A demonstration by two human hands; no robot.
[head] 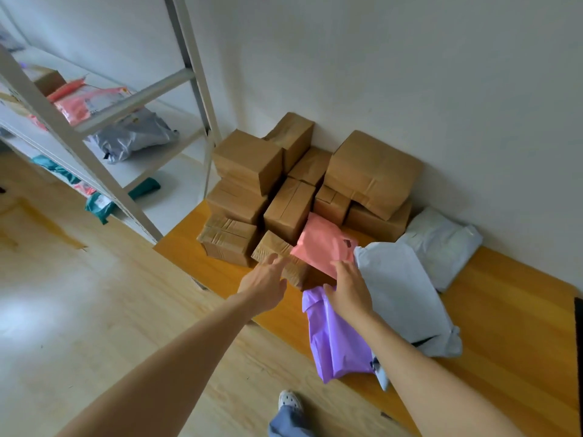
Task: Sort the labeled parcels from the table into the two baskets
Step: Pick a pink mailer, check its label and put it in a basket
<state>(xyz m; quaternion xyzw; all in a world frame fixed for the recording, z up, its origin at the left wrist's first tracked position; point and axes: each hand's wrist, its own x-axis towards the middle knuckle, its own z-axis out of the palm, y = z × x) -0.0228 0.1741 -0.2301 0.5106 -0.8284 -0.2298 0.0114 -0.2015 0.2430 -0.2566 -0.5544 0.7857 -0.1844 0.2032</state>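
On the orange table lie a pink mailer bag, a purple mailer bag, two grey-white mailer bags and several taped brown cardboard boxes stacked against the wall. My left hand reaches to a small brown box at the front of the stack, fingers extended and touching it. My right hand lies over the lower edge of the pink bag and the top of the purple bag, fingers spread and holding nothing. No basket is in view.
A white metal shelf rack stands to the left, holding pink, grey and teal mailer bags and a box. Light wooden floor stretches below it. My shoe and trouser leg show at the table's near edge. A white wall backs the table.
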